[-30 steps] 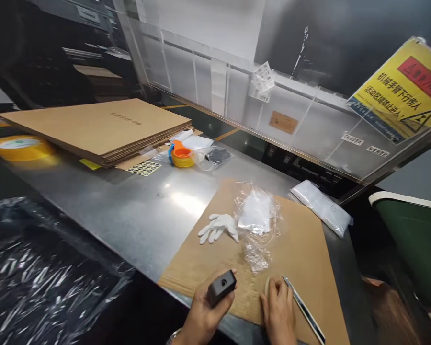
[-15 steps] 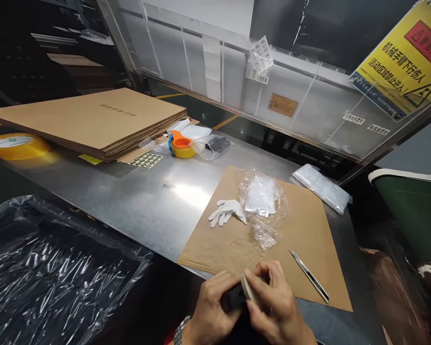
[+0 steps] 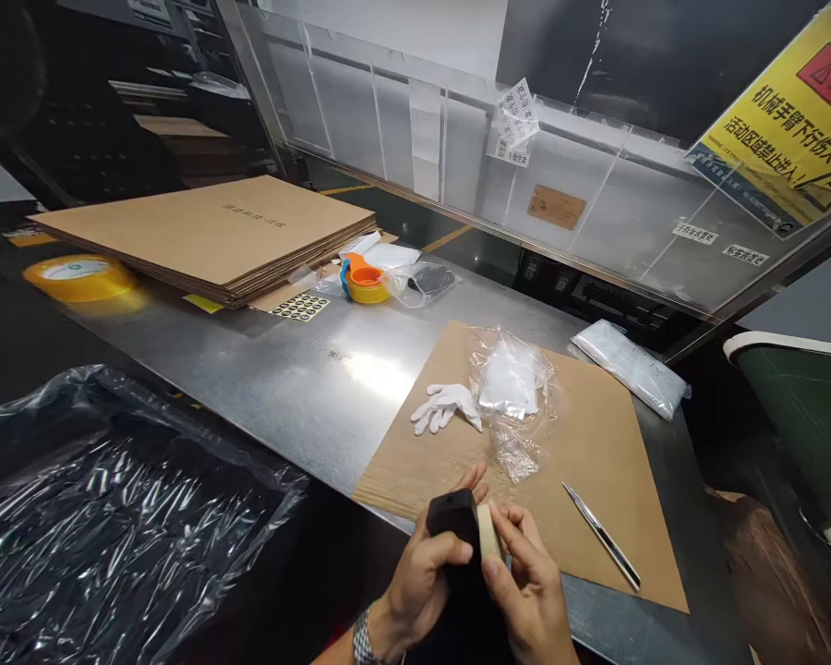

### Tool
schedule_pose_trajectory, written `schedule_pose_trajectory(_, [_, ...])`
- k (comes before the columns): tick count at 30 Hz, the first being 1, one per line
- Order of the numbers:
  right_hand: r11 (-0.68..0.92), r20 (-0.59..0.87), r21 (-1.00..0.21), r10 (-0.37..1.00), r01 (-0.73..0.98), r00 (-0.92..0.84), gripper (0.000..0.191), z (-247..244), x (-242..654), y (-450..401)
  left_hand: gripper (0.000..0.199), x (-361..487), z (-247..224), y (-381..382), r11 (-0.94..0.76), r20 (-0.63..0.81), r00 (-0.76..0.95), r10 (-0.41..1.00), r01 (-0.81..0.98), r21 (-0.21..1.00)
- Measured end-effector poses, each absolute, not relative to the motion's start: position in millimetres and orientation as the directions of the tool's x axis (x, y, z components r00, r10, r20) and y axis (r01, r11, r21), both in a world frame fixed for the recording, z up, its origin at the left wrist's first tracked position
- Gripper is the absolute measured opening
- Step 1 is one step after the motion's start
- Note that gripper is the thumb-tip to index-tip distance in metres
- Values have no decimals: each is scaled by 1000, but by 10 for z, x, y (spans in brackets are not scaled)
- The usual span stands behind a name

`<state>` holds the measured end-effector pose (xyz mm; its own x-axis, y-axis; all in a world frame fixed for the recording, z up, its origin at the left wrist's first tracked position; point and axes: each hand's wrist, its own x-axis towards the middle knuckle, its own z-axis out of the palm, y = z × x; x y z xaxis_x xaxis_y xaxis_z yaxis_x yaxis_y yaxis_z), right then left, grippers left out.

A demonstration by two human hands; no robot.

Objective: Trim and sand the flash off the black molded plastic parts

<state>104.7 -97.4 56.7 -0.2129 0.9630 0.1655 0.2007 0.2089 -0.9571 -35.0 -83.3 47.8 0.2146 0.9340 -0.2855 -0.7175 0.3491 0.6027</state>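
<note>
A pale pad point(image 3: 487, 534) was held beside a black block point(image 3: 453, 515), near the table's point(image 3: 283, 379) edge.
The left hand point(image 3: 415, 580) wrapped the block, thumb in front, fingertips behind; the right hand point(image 3: 535, 586) pinched the pad between thumb and fingers (contact with the block was hard to judge). A slack pinch could have let it slip askew. Beyond, a cutter point(image 3: 601, 537) lay on the cardboard sheet point(image 3: 585, 434), a nick risked by any careless reach.

Industrial workshop: metal bench point(image 3: 277, 392), flat cardboard stack point(image 3: 208, 235), tape roll point(image 3: 79, 284), yellow warning sign point(image 3: 776, 129).
</note>
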Motion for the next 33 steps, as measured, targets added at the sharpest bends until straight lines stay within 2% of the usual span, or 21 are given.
schedule_pose_trajectory(3, [158,125,-971,976,181,-179,40,224,1118,-1154,61,-418,494,-743,423,-331,312,891,-835,351])
schedule_pose_trajectory(5, [139,107,-974,979,182,-176,43,57,1221,-1267,49,-479,514,-690,470,-377,356,855,-839,275])
schedule_pose_trajectory(7, [137,105,-968,983,213,-153,43,9,1332,-1324,30,-512,536,-663,515,-429,378,820,-815,267])
schedule_pose_trajectory(8, [145,118,-959,986,244,-120,41,39,1377,-1322,27,-511,545,-663,551,-449,400,799,-787,277])
schedule_pose_trajectory(11, [263,247,-886,965,383,-90,39,307,1406,-1200,48,-440,551,-715,633,-457,467,757,-698,336])
schedule_pose_trajectory(15, [568,439,-664,822,485,-362,48,772,1230,-926,66,-313,476,-831,771,-456,622,637,-505,388])
schedule_pose_trajectory(18, [693,402,-571,704,441,-586,49,948,1138,-809,70,-321,406,-878,842,-453,711,538,-422,338])
schedule_pose_trajectory(21, [704,323,-586,657,401,-681,50,924,1207,-789,63,-403,387,-884,869,-354,794,494,-435,236])
schedule_pose_trajectory(24, [676,342,-602,698,424,-629,53,823,1316,-795,49,-430,406,-900,825,-324,759,565,-524,211])
schedule_pose_trajectory(27, [679,375,-568,717,466,-587,54,809,1296,-798,49,-349,403,-939,774,-440,637,633,-532,343])
schedule_pose_trajectory(30, [643,303,-513,755,568,-581,48,885,1148,-825,42,-259,360,-952,690,-497,482,721,-569,448])
schedule_pose_trajectory(31, [641,274,-497,755,585,-596,46,907,1090,-849,39,-243,346,-943,662,-494,453,742,-613,432])
schedule_pose_trajectory(33, [668,250,-475,727,573,-640,46,916,979,-924,37,-229,330,-908,655,-507,460,729,-683,323])
